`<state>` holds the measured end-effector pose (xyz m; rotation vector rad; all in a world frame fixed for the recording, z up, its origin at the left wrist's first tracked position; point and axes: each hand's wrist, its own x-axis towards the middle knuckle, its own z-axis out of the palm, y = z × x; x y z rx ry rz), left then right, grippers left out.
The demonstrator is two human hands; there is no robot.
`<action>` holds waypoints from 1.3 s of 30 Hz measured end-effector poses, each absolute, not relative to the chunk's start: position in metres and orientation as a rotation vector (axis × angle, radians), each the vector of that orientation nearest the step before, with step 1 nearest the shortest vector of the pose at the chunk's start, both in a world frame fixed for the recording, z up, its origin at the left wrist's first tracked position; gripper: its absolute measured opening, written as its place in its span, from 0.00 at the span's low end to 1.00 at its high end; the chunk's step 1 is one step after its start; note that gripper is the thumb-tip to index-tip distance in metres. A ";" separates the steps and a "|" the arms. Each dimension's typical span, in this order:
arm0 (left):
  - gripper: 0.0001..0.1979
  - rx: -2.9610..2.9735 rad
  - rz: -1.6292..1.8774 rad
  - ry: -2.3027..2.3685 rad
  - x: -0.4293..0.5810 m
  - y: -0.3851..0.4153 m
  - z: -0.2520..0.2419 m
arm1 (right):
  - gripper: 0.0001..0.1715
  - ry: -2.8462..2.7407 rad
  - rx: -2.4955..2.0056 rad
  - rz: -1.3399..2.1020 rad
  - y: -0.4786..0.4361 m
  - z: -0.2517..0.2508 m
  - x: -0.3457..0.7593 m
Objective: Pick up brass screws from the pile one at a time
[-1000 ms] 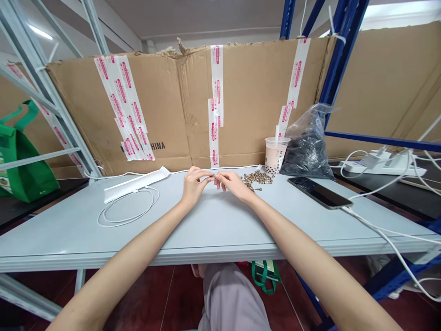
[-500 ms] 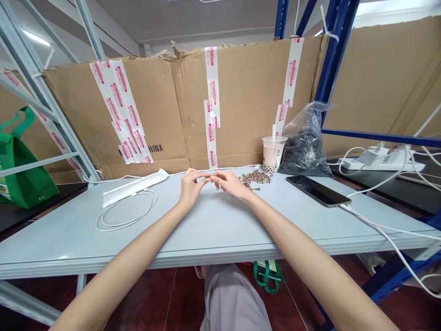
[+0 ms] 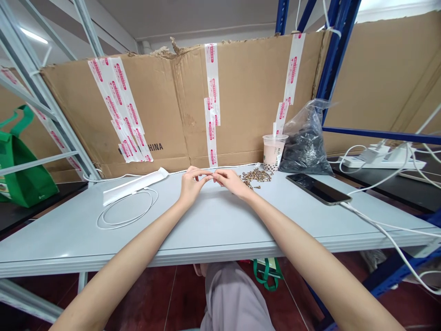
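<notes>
My left hand (image 3: pixel 191 184) and my right hand (image 3: pixel 230 180) meet fingertip to fingertip above the light grey tabletop (image 3: pixel 213 225). Thumb and fingers of each are pinched closed; whatever lies between them is too small and too hidden to name. Just right of my right hand lies a loose heap of small brass-coloured screw-like pieces (image 3: pixel 257 176), partly covered by that hand. Behind the heap stands a lidded plastic cup of bubble tea (image 3: pixel 272 151) with a straw.
A clear bag of dark material (image 3: pixel 305 154) leans at the back right, near a phone (image 3: pixel 317 188) and a white power strip (image 3: pixel 379 158). On the left lie a white paper sleeve (image 3: pixel 134 185) and a coiled white cable (image 3: pixel 129 224). A cardboard panel (image 3: pixel 248 101) closes off the back.
The fingertips have shifted slightly and now press closer together; my right fingers are a bit straighter. The view has tilted very slightly. Objects on the table stay where they were.
</notes>
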<state>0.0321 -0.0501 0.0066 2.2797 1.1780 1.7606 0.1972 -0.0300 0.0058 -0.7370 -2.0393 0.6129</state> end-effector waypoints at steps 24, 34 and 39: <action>0.08 2.203 1.800 1.217 0.033 -0.048 0.003 | 0.24 -1.919 -0.622 0.843 -0.029 0.003 0.189; 0.05 2.449 1.781 1.159 0.033 -0.050 0.002 | 0.28 -1.966 -0.686 1.024 -0.036 0.009 0.192; 0.06 2.431 1.826 1.173 0.033 -0.050 0.002 | 0.26 -1.987 -0.668 0.869 -0.034 0.007 0.193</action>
